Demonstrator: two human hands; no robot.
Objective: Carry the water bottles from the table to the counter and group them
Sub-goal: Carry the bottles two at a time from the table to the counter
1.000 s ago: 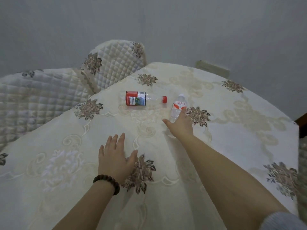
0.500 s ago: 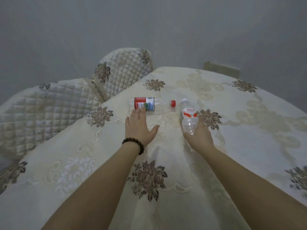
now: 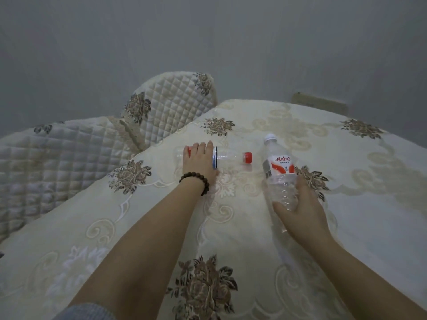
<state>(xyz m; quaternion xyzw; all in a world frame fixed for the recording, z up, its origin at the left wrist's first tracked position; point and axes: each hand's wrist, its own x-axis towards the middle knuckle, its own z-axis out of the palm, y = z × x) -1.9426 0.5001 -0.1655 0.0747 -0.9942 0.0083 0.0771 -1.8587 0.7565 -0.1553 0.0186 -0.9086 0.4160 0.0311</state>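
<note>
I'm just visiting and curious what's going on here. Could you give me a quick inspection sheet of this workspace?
Surface: table under a cream cloth with brown flower motifs.
Job's things: red-capped bottle lying on its side, cap pointing right; white-capped bottle held tilted, cap away from the person.
Clutter: nothing seen.
Grips: left hand lies over the red-capped bottle's label, fingers curved over it; right hand grips the white-capped bottle's lower body.
Cables: nothing seen.
Surroundings: quilted chair covers at left, grey wall behind; the counter is not in view.
</note>
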